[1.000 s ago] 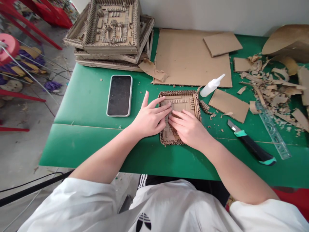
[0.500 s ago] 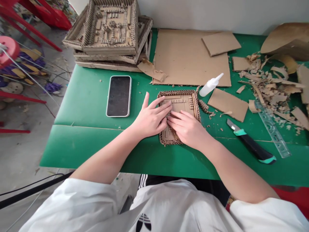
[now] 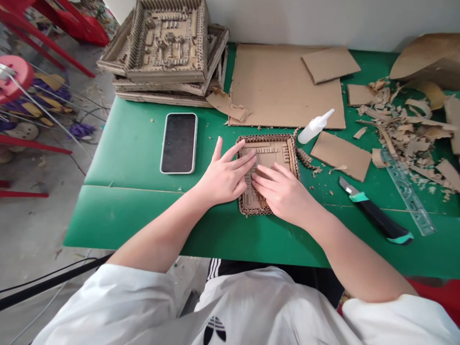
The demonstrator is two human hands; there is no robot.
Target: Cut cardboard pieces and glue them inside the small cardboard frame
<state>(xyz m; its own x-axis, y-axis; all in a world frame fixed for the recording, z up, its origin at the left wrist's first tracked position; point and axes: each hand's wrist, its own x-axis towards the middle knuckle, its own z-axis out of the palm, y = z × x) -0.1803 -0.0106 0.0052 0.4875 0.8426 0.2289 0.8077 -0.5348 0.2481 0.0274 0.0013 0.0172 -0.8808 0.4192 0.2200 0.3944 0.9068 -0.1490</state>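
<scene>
A small cardboard tray (image 3: 266, 136) with a corrugated rim lies on the green table, with rows of tiny corrugated strips glued or laid inside. My left hand (image 3: 223, 176) rests across its left rim, fingers spread, thumb and index finger apart, with fingertips reaching the inner floor. From the right, my right hand (image 3: 283, 192) lies over the tray's lower right part. Its fingers are stretched out and their tips touch the inside near the left hand's fingertips. Whether a small strip is under those tips is hidden.
A phone (image 3: 178, 143) lies at left, below stacked cardboard trays (image 3: 168, 74). Cardboard sheets (image 3: 280, 91), a white glue bottle (image 3: 314, 127) and a cardboard piece (image 3: 341, 155) are beyond. At right lie a utility knife (image 3: 377, 215), a clear ruler (image 3: 409, 196) and paper scraps (image 3: 413, 129).
The right hand's fingertips have shifted slightly right, leaving more of the tray's inside visible between the hands. My left hand stays in place on the tray.
</scene>
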